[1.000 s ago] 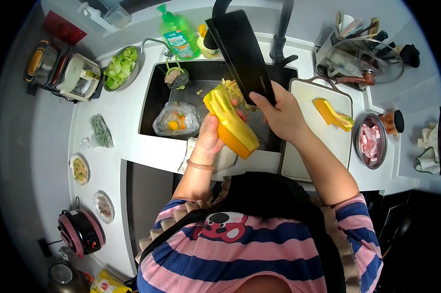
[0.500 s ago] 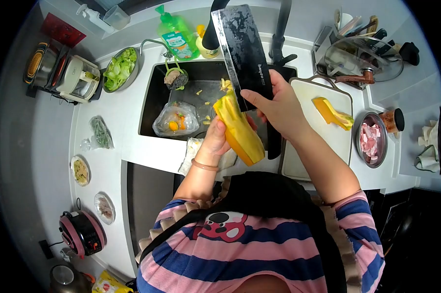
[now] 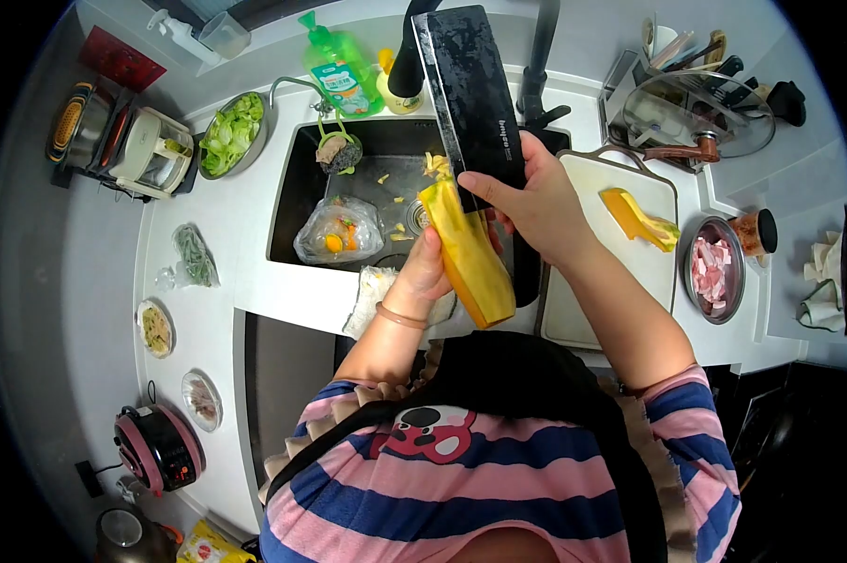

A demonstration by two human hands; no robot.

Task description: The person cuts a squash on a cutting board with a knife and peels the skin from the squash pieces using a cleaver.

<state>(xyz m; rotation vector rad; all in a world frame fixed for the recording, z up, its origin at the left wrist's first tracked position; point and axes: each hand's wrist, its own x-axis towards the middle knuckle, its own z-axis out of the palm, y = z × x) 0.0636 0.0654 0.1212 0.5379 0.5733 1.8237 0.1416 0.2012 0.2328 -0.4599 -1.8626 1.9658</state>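
My left hand (image 3: 426, 269) is closed around a long piece of pumpkin (image 3: 475, 267) with yellow flesh, tilted over the front edge of the sink. In my right hand (image 3: 545, 202) is a black cleaver (image 3: 470, 94), its broad blade pointing up and away from me. The cleaver's near end touches the upper part of the pumpkin or lies just over it; I cannot tell which. Peel scraps (image 3: 436, 167) lie in the dark sink (image 3: 283, 202) beyond the pumpkin. Another pumpkin piece (image 3: 637, 218) rests on the white cutting board (image 3: 574, 310) to the right.
A plastic bag with scraps (image 3: 339, 230) sits in the sink. Behind it are a green soap bottle (image 3: 342, 80) and a black faucet (image 3: 536, 70). At right stands a bowl of cut meat (image 3: 712, 272); at left, a bowl of lettuce (image 3: 233, 136). A cloth (image 3: 372, 296) lies at the sink's front edge.
The pumpkin and my left hand have shifted slightly right and toward me. The cleaver's blade has turned a little to the right, still in my right hand.
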